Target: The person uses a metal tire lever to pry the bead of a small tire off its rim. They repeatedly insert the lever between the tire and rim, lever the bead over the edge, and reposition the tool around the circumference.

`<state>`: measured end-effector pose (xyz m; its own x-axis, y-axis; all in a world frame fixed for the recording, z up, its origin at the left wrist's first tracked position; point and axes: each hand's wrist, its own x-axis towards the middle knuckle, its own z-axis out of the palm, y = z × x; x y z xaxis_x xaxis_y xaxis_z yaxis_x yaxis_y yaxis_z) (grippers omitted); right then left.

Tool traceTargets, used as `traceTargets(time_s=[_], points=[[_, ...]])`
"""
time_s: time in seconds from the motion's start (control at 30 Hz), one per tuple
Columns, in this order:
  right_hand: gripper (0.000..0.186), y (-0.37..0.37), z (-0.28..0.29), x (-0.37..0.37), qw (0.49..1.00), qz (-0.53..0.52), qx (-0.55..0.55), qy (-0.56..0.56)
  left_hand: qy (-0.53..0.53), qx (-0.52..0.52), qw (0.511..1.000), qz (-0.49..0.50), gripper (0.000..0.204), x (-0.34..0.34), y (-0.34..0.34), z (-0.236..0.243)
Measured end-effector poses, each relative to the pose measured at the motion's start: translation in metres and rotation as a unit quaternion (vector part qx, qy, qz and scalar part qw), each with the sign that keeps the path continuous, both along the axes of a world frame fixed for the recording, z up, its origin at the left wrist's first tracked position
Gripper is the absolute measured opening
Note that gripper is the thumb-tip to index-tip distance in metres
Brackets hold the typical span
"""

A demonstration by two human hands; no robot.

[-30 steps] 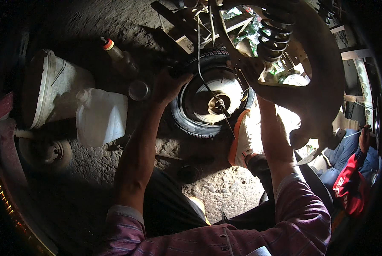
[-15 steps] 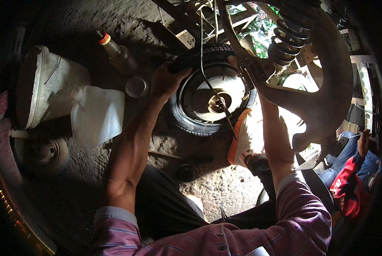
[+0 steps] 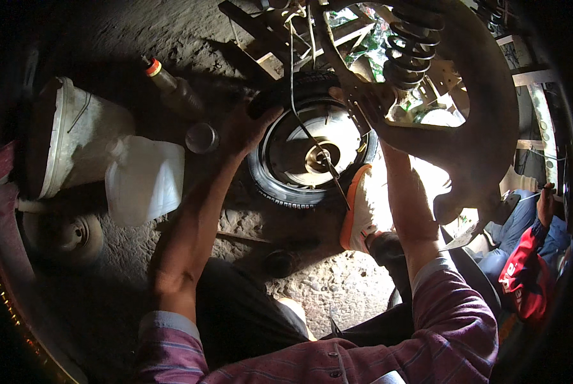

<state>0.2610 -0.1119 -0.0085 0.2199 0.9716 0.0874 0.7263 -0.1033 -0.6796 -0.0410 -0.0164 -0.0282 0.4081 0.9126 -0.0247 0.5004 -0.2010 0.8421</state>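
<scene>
White-and-orange shoe (image 3: pixel 365 211): set beside the wheel (image 3: pixel 299 148), at its lower right. Wheel: placed centrally, its face crossed by a thin cable (image 3: pixel 292 73). Left hand (image 3: pixel 251 125): laid on the upper left of the tyre (image 3: pixel 271 182), fingers curled and mostly closed, the rubber held. Right hand (image 3: pixel 336 94): fingertips seen at the tyre's upper edge, the rest masked by a dark frame piece (image 3: pixel 427 139); how far it is closed, or whether anything is gripped, cannot be told. Handling, as judged: the tyre is best steadied evenly from both sides, the cable left unpinched, the fingers held clear of the frame piece. Dark coil spring (image 3: pixel 414 52): mounted beyond, at upper right
</scene>
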Motion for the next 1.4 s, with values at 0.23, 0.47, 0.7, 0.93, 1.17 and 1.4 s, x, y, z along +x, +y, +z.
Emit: traceTargets(time_s=[0.23,0.47,0.7,0.93,1.17,1.4], points=[[0.058,0.02,-0.025,0.01,0.989,0.049,-0.005,0.142,0.179,-0.091,0.975,-0.096,0.119,0.045,0.041,0.025],[0.075,0.013,-0.008,-0.002,0.992,0.075,0.023,-0.098,0.18,-0.028,0.98,-0.082,0.088,0.045,0.038,0.029],[0.069,-0.008,0.011,0.001,0.995,0.024,0.007,-0.099,0.092,-0.037,0.991,-0.09,0.084,0.04,0.039,0.006],[0.064,-0.073,-0.075,0.028,0.978,-0.2,0.005,0.054,-0.016,-0.133,0.988,-0.08,0.088,0.041,0.045,-0.025],[0.059,-0.109,-0.116,0.029,0.956,-0.273,-0.034,0.105,0.084,-0.079,0.988,-0.102,0.1,0.035,0.04,0.012],[0.055,-0.106,-0.118,0.035,0.955,-0.272,-0.046,0.113,0.032,-0.12,0.988,-0.095,0.109,0.034,0.043,-0.002]])
